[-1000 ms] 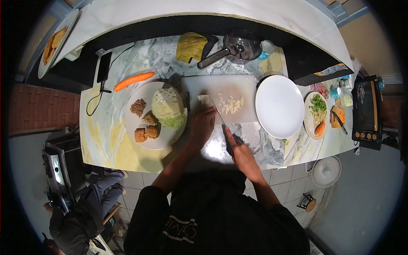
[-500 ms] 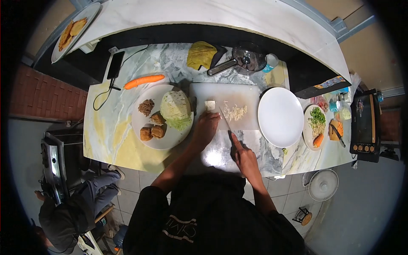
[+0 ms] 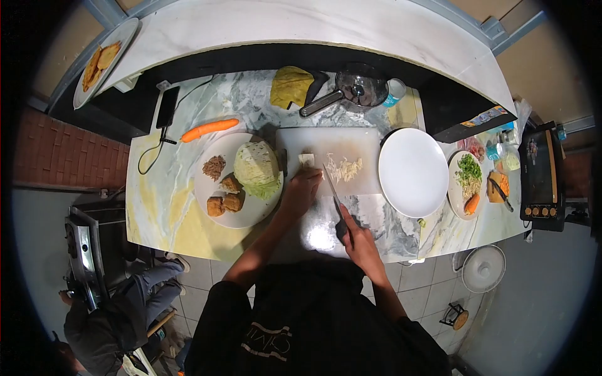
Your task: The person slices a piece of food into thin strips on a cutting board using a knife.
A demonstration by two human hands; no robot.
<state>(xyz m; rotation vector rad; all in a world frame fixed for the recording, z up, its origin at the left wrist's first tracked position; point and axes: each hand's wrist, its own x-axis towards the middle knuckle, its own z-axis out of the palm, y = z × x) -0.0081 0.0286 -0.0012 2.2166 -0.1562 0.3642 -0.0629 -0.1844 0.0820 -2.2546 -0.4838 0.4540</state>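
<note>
- Person in a dark top stands at a marbled bench [image 3: 157, 213], both arms reaching over its near edge.
- Right hand [image 3: 362, 244]: closed around a knife [image 3: 335, 194], index finger stretched forward; blade slants away over the cutting board [image 3: 370, 143], tip near the middle.
- Left hand [image 3: 302, 190]: fingers bunched and narrow, low on the board's left part, just beside the blade; I cannot tell whether they pinch anything.
- Pale block [image 3: 306, 159] sits on the board right beyond the left fingertips, partly hidden by them.
- Thin pale strips [image 3: 345, 168] lie in a loose heap to the right of the knife.
- Left of the board, a round plate [image 3: 251, 214]: cut cabbage [image 3: 256, 164], a brown shredded mound [image 3: 214, 167], browned chunks [image 3: 216, 205].
- Whole carrot [image 3: 210, 129] beyond that plate; phone [image 3: 168, 106] with a cable farther left.
- Right of the board, a bare white plate [image 3: 414, 172]; past it an oval plate with chopped greens [image 3: 468, 168], pale strips and a carrot piece [image 3: 471, 203].
- Along the back: mustard-coloured cloth [image 3: 290, 86], dark see-through pan [image 3: 362, 86], can [image 3: 394, 92].
- Lower left, a second person [image 3: 103, 329] sits by a stove [image 3: 88, 257], well apart.
</note>
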